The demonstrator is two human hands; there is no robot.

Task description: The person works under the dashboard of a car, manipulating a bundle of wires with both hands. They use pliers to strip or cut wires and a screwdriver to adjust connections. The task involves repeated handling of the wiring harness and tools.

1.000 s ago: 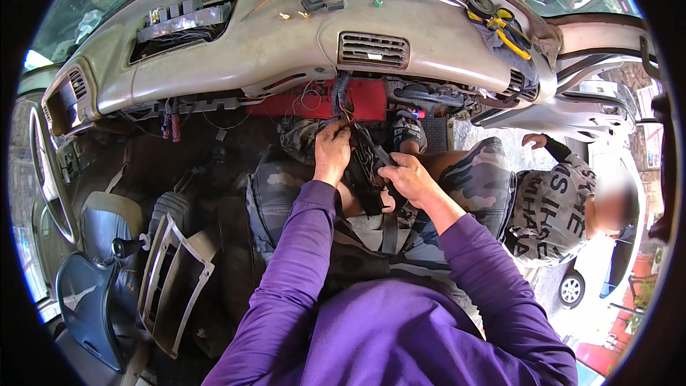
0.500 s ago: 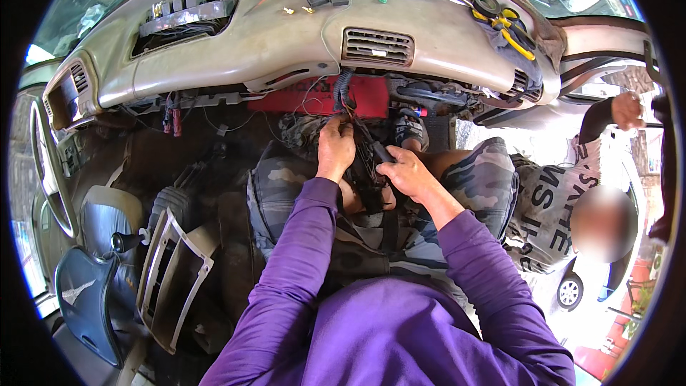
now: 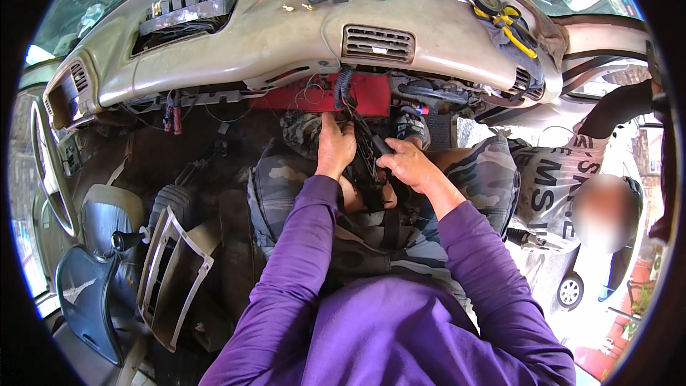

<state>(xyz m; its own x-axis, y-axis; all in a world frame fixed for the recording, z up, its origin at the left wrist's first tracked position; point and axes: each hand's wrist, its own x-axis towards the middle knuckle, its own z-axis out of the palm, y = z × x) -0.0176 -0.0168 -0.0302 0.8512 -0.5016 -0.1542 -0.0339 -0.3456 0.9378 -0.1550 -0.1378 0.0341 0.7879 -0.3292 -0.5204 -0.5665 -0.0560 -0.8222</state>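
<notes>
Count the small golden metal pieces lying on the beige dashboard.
2: the left golden metal piece and the right golden metal piece, side by side on the beige dashboard, left of the slatted beige vent; more may be hidden.

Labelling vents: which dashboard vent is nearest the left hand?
The middle vent, above the left hand; the left vent and right vent sit farther out.

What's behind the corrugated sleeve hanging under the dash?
A red panel shows on both sides behind the corrugated sleeve. The strip directly behind the sleeve is covered, so anything there can't be seen.
</notes>
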